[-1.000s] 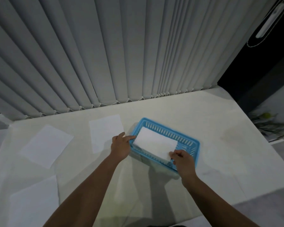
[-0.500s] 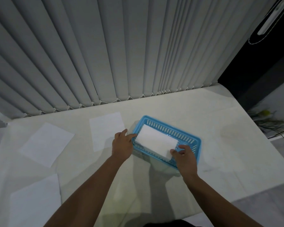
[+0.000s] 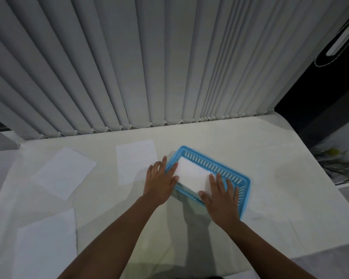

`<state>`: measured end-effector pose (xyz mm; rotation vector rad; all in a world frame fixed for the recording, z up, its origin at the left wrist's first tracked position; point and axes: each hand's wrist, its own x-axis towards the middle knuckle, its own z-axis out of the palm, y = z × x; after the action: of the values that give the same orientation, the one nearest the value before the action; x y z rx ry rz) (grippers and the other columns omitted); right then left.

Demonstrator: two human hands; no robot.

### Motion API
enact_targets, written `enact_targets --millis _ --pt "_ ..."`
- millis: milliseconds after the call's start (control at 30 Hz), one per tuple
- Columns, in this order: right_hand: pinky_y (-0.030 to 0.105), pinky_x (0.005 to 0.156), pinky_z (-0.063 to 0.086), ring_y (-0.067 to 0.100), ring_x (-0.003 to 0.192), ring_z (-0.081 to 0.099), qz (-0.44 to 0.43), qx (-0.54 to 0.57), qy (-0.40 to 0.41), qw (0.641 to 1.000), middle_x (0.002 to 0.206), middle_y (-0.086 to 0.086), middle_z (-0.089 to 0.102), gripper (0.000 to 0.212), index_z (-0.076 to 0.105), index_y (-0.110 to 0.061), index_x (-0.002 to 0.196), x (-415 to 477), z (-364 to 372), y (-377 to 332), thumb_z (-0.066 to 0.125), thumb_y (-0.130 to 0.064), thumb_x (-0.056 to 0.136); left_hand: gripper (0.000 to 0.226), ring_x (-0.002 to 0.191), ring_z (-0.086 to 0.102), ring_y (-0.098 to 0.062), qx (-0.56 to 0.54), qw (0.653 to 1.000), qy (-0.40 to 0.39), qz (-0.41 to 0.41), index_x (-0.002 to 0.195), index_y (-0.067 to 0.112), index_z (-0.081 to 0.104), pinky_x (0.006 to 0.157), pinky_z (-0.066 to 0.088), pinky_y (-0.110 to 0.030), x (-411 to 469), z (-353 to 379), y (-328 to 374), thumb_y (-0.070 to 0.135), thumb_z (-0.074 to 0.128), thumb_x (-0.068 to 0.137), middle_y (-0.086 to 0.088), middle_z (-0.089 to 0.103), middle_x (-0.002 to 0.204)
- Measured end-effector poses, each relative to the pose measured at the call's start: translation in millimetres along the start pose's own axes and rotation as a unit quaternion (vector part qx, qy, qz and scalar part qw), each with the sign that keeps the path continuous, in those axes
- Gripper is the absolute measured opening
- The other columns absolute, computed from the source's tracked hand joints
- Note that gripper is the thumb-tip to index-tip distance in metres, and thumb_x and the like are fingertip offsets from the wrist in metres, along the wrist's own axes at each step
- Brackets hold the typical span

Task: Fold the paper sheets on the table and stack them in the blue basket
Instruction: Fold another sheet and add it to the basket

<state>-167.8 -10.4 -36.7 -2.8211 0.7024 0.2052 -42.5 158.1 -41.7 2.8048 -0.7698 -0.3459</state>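
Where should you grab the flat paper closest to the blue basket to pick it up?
Probably by the near right corner of that unfolded sheet, coming from the basket side with the left hand. It lies flat on the table, so a corner must be peeled up first.

Unfolded paper sheets on the table: three – far left (image 3: 64,172), middle (image 3: 136,161), near left (image 3: 45,245)
Folded sheet in the basket: one (image 3: 191,175)
Blue basket: one (image 3: 245,181)
Hands: two – left hand (image 3: 159,181), right hand (image 3: 223,199)
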Motion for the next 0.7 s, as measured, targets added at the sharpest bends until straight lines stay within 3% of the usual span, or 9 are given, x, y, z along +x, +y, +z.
enact_targets --millis 100,233,333,433,700 --pt "0.058 0.113 0.019 0.040 0.137 0.036 -0.014 0.017 0.045 0.999 0.152 0.009 0.039 0.088 0.044 -0.019 0.143 15 -13 -15 0.004 -0.072 0.085 0.052 0.144 0.022 -0.031 -0.054 0.996 0.034 -0.058 0.147 0.030 0.026 0.118 0.017 -0.044 -5 -9 -22 0.047 0.026 0.098 -0.004 0.018 0.160" --pt "0.056 0.107 0.032 0.040 0.127 0.045 -0.063 0.056 0.081 0.993 0.147 0.008 0.047 0.061 0.056 -0.017 0.131 47 -26 -59 0.034 -0.051 0.085 0.048 0.143 0.025 -0.029 -0.075 0.987 0.032 -0.138 0.143 0.027 0.036 0.116 0.023 -0.042 -12 -20 -66 0.043 0.033 0.098 -0.003 0.026 0.157" --pt "0.050 0.109 0.027 0.035 0.131 0.038 -0.115 0.046 0.057 0.991 0.151 0.004 0.039 0.048 0.052 -0.019 0.134 73 -31 -95 0.051 -0.034 0.089 0.045 0.138 0.033 -0.027 -0.080 0.981 0.030 -0.174 0.139 0.023 0.041 0.110 0.032 -0.041 -16 -29 -102 0.039 0.039 0.097 -0.003 0.034 0.153" --pt "0.045 0.114 0.016 0.027 0.139 0.027 -0.152 0.006 0.011 0.988 0.156 -0.001 0.030 0.048 0.044 -0.023 0.140 104 -26 -128 0.047 -0.034 0.093 0.042 0.132 0.039 -0.026 -0.080 0.976 0.031 -0.199 0.135 0.022 0.045 0.106 0.038 -0.041 -17 -38 -134 0.036 0.042 0.096 -0.001 0.042 0.146" --pt "0.044 0.113 0.022 0.028 0.135 0.031 -0.206 -0.097 -0.083 0.970 0.150 0.000 0.038 0.046 0.043 -0.018 0.139 175 3 -192 0.037 -0.033 0.096 0.038 0.130 0.042 -0.024 -0.086 0.977 -0.009 -0.196 0.132 0.020 0.048 0.103 0.039 -0.038 22 -52 -176 0.028 0.044 0.096 -0.001 0.048 0.141"
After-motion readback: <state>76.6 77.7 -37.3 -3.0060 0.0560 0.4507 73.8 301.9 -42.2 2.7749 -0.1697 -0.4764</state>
